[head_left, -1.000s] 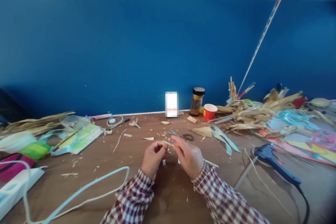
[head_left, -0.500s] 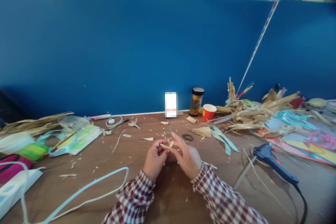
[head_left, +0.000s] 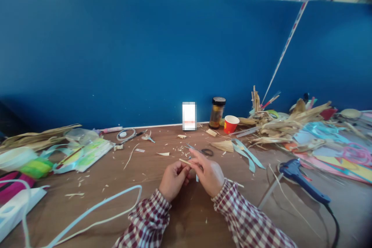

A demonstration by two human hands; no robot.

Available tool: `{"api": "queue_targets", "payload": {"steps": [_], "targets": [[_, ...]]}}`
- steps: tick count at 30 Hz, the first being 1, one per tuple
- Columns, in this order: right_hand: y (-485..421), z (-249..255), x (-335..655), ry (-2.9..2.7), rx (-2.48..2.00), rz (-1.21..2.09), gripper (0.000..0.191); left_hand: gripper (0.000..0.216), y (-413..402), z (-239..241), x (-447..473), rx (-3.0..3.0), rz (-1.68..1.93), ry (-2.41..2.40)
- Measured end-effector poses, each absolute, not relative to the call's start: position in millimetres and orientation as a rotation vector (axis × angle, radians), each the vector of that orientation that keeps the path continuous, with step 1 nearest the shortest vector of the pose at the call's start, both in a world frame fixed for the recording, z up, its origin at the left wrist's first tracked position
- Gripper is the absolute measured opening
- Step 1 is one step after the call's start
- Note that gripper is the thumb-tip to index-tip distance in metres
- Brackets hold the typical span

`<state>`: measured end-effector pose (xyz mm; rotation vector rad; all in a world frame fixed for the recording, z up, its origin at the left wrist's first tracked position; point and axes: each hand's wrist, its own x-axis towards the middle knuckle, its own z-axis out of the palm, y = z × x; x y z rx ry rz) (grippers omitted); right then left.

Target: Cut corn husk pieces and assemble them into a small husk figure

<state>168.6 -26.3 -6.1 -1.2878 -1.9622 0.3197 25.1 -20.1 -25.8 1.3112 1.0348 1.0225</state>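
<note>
Between my two hands is a thin pale strip [head_left: 185, 162], which looks like dried corn husk. My left hand [head_left: 173, 180] is closed, its thumb and fingers pinching the strip from below. My right hand [head_left: 207, 173] meets it from the other side, thumb and bent fingers closed at the strip's right end. The fingertips of both hands nearly touch, and part of what they hold is hidden. Just beyond my right fingers lie scissors [head_left: 207, 152] with dark handles, partly covered by the hand. Small pale scraps [head_left: 179, 149] are scattered beside them.
A blue glue gun [head_left: 302, 182] lies at right, its cord running forward. Behind stand a red paper cup [head_left: 231, 124] and a lidded jar [head_left: 217, 113]. Husks [head_left: 305, 118] and coloured papers pile at right. A white power strip [head_left: 21, 211] and looped cable [head_left: 95, 197] occupy the left.
The pale strip has turned between my fingers; its crossing upright flap no longer shows. My right fingers have shifted slightly, and both forearms stay almost in place.
</note>
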Motion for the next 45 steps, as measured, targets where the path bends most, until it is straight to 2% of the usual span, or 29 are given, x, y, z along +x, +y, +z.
{"api": "queue_targets", "payload": {"steps": [5, 8, 15, 21, 25, 38, 45], "targets": [[-10, -4, 198, -1.786, -1.564, 0.059, 0.034, 0.027, -26, -15, 30, 1.204, 1.018, 1.037], [-7, 2, 208, -1.692, -1.576, -0.023, 0.026, 0.028, -24, -15, 29, 1.075, 1.112, 1.06], [-30, 12, 170, -2.031, -1.308, 0.084, 0.027, 0.028, -18, -22, 26, 1.044, 1.227, 1.076], [-32, 8, 167, -2.088, -1.387, 0.197, 0.019, 0.026, -22, -20, 28, 1.151, 1.237, 0.988], [-29, 6, 171, -2.057, -1.384, 0.285, 0.031, 0.024, -23, -20, 30, 1.156, 1.222, 1.003], [-33, 4, 168, -2.123, -1.292, 0.079, 0.028, 0.028, -21, -21, 30, 1.133, 1.106, 1.055], [-31, 3, 169, -2.111, -1.272, 0.108, 0.03, 0.027, -20, -26, 28, 1.228, 1.054, 1.03]]}}
